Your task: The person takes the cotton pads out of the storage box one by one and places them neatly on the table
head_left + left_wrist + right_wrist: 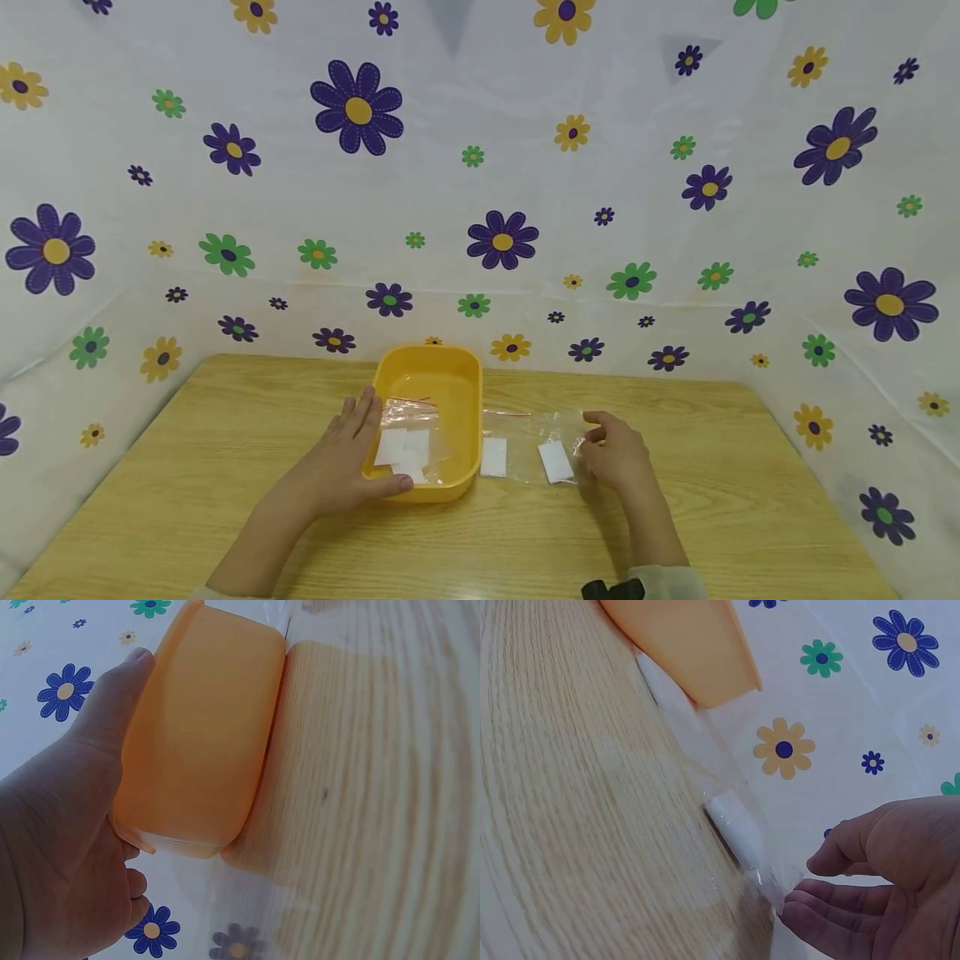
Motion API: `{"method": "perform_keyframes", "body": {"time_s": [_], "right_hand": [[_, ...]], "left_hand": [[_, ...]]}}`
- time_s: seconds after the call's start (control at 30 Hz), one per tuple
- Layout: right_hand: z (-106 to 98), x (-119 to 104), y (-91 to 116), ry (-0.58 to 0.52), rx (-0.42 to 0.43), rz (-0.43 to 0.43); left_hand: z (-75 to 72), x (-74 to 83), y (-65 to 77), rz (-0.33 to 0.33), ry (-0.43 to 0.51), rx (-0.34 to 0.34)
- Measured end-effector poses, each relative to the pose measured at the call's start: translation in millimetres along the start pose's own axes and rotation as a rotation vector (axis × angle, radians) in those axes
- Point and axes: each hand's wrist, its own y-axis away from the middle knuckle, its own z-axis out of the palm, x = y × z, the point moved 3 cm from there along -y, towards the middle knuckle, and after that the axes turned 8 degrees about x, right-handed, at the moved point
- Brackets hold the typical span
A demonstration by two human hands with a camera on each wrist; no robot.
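My left hand (341, 462) rests on the left side of a yellow plastic tub (467, 467), fingers straight along its rim and thumb across the near rim. Inside the tub lies a clear zip bag (437, 454) with a red strip, holding several white pieces (392, 447). To the tub's right, a second clear zip bag (521, 454) lies on the table, with one white piece (493, 457) near the tub and another white piece (556, 462) near my right hand (618, 454). The right thumb and fingertips pinch that bag's right edge, where the plastic is crinkled.
The wooden table (720, 500) runs back to a white cloth backdrop (435, 192) with printed flowers. The cloth also encloses the left and right sides. A black strap piece (615, 590) is at the right sleeve.
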Motion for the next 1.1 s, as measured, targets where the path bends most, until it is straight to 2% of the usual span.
{"method": "perform_keyframes", "body": {"time_s": [0.3, 0.6, 0.87, 1.1], "right_hand": [[-1, 1, -1, -0.031, -0.009, 0.004], [0, -9, 0, -0.088, -0.007, -0.054], [9, -24, 5, -0.271, 0.001, -0.068], [26, -39, 9, -0.425, -0.050, -0.077]], "left_hand": [[-3.4, 1.7, 1.4, -0.004, 0.000, -0.001], [-2.5, 0.7, 1.5, -0.004, 0.015, -0.008], [-3.6, 2.6, 2.8, -0.012, 0.025, -0.011], [-3.5, 1.6, 1.9, -0.008, 0.018, -0.013]]}}
